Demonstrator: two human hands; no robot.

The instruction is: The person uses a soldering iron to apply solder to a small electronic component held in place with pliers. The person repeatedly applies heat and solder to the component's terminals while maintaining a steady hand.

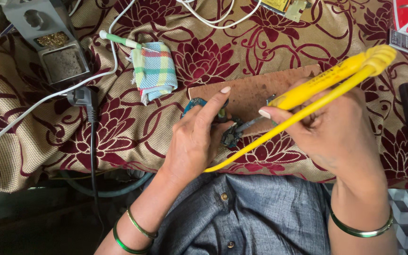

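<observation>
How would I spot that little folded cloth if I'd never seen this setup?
Start from the maroon-flowered beige fabric covering the work surface, then look up and left of the left hand. There lies the small folded plaid cloth, beside a white cable. Its pastel green, blue and pink checks set it apart from everything around it.

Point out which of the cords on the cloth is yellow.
The yellow cord running from the soldering iron in the right hand. The others are white and black, lying left by the plug.
</observation>
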